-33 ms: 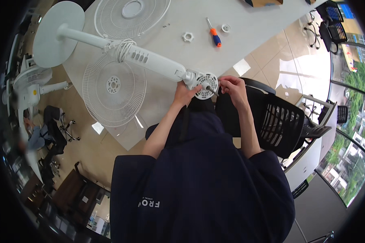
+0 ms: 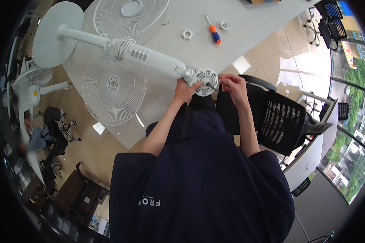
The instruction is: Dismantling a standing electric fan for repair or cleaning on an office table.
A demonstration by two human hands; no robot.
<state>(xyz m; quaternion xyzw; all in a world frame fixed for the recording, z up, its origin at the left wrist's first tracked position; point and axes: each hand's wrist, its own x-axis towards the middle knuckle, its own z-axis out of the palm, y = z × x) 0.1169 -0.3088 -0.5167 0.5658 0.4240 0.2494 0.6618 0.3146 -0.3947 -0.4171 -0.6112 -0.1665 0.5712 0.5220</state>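
Observation:
A white stand fan (image 2: 160,64) lies across the table, its motor head (image 2: 207,87) hanging over the edge nearest me. My left hand (image 2: 184,91) is wrapped round the side of the motor head, the thumb on its slotted front. A thin dark shaft (image 2: 214,88) sticks out from the middle of the head toward the right. Close by that shaft, my right hand (image 2: 234,87) has its fingertips pinched together. Whatever those fingers hold, if anything, is too small to make out.
Two white wire fan guards (image 2: 118,107) lie on the table (image 2: 182,16), with a screwdriver (image 2: 215,34), a white ring nut (image 2: 187,35) and a round white cap (image 2: 225,25). The fan's round base (image 2: 48,44) is far left. A black chair (image 2: 280,121) stands at my right.
The motor head and the tabletop things sit very slightly higher in the picture. Both hands keep their places at the motor head.

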